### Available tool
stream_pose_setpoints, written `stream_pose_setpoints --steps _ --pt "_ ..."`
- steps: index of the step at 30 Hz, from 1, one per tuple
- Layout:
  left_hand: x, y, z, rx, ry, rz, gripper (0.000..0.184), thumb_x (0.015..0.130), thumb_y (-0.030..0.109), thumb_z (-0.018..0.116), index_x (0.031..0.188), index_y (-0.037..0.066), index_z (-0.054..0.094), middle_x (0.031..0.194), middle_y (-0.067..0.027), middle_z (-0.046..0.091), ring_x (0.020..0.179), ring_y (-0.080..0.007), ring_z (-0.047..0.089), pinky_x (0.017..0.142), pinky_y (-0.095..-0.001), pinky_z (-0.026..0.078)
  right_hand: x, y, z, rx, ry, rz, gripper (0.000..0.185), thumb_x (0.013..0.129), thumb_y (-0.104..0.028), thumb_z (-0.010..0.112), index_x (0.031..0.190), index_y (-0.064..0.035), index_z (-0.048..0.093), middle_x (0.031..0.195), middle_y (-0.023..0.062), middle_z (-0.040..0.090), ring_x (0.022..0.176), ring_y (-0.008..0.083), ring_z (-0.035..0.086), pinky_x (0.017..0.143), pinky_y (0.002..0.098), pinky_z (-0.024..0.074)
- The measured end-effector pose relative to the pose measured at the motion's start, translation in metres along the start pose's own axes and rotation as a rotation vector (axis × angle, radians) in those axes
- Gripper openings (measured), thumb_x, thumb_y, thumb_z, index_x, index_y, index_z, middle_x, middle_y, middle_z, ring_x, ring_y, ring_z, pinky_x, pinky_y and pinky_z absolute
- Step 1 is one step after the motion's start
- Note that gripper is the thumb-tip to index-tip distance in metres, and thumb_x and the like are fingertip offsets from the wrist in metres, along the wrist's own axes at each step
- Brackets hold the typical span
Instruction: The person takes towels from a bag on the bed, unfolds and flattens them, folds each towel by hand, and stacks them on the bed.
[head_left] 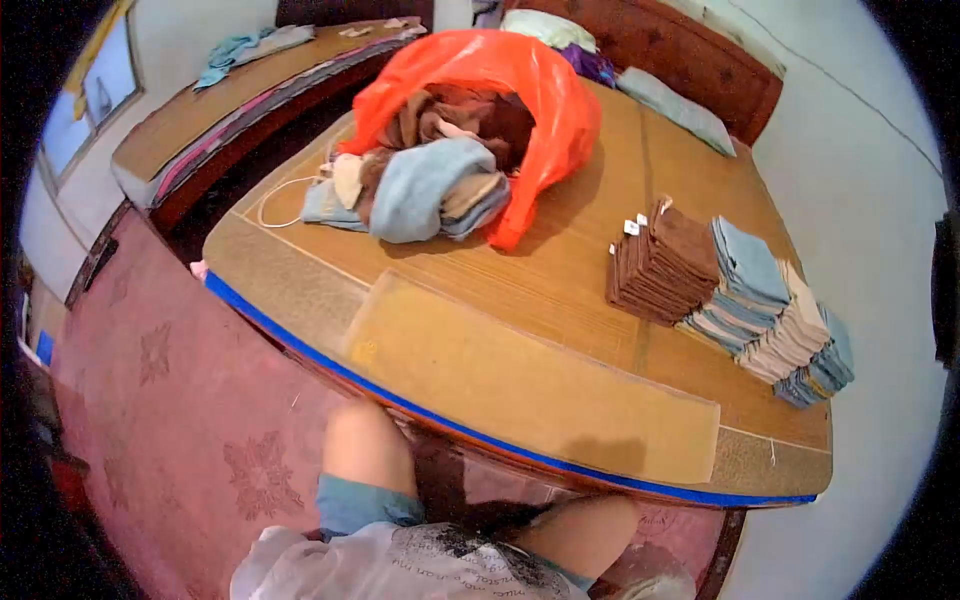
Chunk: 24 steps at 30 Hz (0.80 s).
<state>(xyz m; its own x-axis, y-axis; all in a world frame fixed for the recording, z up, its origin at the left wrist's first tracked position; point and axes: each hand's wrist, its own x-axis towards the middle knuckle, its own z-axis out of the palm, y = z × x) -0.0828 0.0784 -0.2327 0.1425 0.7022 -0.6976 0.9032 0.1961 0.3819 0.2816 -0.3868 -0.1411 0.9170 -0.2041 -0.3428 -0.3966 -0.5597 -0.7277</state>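
Neither of my hands shows; only my bare knees, blue shorts and white printed shirt [430,560] appear at the bottom. Before me on the bed, a large red plastic bag [560,140] lies with its mouth facing me. Brown cloths [480,120] fill its opening, and a bundle of light blue cloth [425,190] spills out onto the mat. To the right stand neat stacks of folded cloths: a brown stack [665,262] with small white tags, a blue stack [750,262], a cream stack [785,330] and another blue stack [825,360].
A yellowish translucent sheet [530,370] lies along the near part of the bed mat [560,270], which has a blue edge. Pillows [680,108] rest by the brown headboard [680,45]. A second bed [230,100] with cloths stands left, beyond the pink floor [180,400].
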Motion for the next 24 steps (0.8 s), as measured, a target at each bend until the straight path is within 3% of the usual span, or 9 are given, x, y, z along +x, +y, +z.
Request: stream_pose_setpoints --steps 5,8,9,11,12,15,16,18,24 --pt "-0.007 0.046 -0.022 -0.19 0.005 0.079 0.037 0.09 0.032 0.05 0.11 0.001 0.054 0.11 -0.0121 0.055 0.096 -0.0229 0.052 0.082 -0.035 0.043 -0.01 -0.017 -0.005 0.375 -0.012 0.059 0.046 0.085 -0.032 0.054 0.121 -0.0032 0.052 0.119 0.0172 0.054 0.11 0.0291 0.051 0.094 0.0359 0.0397" --pt "-0.047 0.137 -0.066 -0.587 0.06 0.161 0.037 0.09 0.032 0.05 0.11 0.001 0.053 0.112 -0.0126 0.054 0.098 -0.0231 0.051 0.083 -0.0351 0.042 -0.018 -0.033 -0.011 0.516 -0.03 0.041 0.047 0.085 -0.033 0.055 0.121 -0.0033 0.052 0.119 0.017 0.055 0.11 0.0289 0.052 0.094 0.0356 0.04" --pt "-0.072 0.171 -0.08 -0.728 0.098 0.258 0.038 0.09 0.032 0.05 0.111 0.001 0.053 0.112 -0.0127 0.054 0.098 -0.0232 0.051 0.084 -0.0351 0.042 -0.019 -0.039 -0.013 0.54 -0.031 0.024 0.048 0.085 -0.033 0.055 0.122 -0.0034 0.052 0.119 0.0169 0.055 0.109 0.0289 0.052 0.094 0.0355 0.0401" --pt "-0.12 0.229 -0.095 -1.012 0.16 0.856 0.011 0.082 0.011 0.058 0.087 0.002 0.059 0.075 -0.0093 0.057 0.076 -0.0189 0.057 0.071 -0.0321 0.045 -0.024 -0.054 -0.016 0.534 -0.049 -0.049 0.048 0.085 -0.034 0.056 0.122 -0.0034 0.052 0.119 0.0167 0.055 0.109 0.0288 0.052 0.093 0.0354 0.0403" --pt "-0.14 0.253 -0.102 -1.003 0.129 0.879 0.011 0.082 0.011 0.058 0.087 0.002 0.059 0.075 -0.0093 0.057 0.076 -0.0189 0.057 0.071 -0.0321 0.045 -0.027 -0.062 -0.016 0.494 -0.06 -0.105 0.048 0.084 -0.034 0.056 0.122 -0.0035 0.052 0.118 0.0166 0.055 0.109 0.0287 0.052 0.093 0.0353 0.0404" --pt "-0.194 0.31 -0.118 -0.435 0.49 1.633 0.008 0.076 0.007 0.062 0.083 0.004 0.059 0.077 -0.0091 0.057 0.077 -0.0241 0.056 0.069 -0.0345 0.044 -0.049 -0.094 -0.022 0.193 -0.104 -0.464 0.051 0.089 -0.029 0.05 0.127 0.0035 0.043 0.131 0.0192 0.044 0.121 0.0298 0.042 0.102 0.0369 0.0314" --pt "-0.209 0.326 -0.123 -0.253 0.55 1.809 0.01 0.074 0.005 0.064 0.082 0.003 0.059 0.078 -0.0098 0.057 0.077 -0.0269 0.056 0.069 -0.0359 0.043 -0.056 -0.097 -0.022 0.194 -0.088 -0.458 0.051 0.089 -0.029 0.05 0.127 0.0035 0.043 0.131 0.0192 0.044 0.121 0.0298 0.042 0.102 0.0369 0.0314" --pt "-0.22 0.358 -0.124 -0.087 0.578 1.997 0.011 0.071 0.005 0.064 0.081 0.003 0.059 0.078 -0.0119 0.058 0.077 -0.0315 0.055 0.07 -0.0385 0.042 -0.06 -0.099 -0.018 -0.088 -0.016 -0.786 0.051 0.09 -0.027 0.048 0.131 0.0023 0.038 0.134 0.0193 0.041 0.124 0.0295 0.039 0.104 0.0361 0.0284" --pt "-0.19 0.388 -0.086 -0.227 0.425 1.908 0.007 0.075 0.007 0.064 0.08 0.004 0.061 0.079 -0.0115 0.06 0.077 -0.0292 0.056 0.07 -0.0358 0.043 -0.051 -0.052 -0.004 0.271 -0.226 -0.413 0.059 0.092 -0.038 0.041 0.133 0.0029 0.035 0.134 0.0202 0.04 0.125 0.0292 0.037 0.104 0.0354 0.0279"
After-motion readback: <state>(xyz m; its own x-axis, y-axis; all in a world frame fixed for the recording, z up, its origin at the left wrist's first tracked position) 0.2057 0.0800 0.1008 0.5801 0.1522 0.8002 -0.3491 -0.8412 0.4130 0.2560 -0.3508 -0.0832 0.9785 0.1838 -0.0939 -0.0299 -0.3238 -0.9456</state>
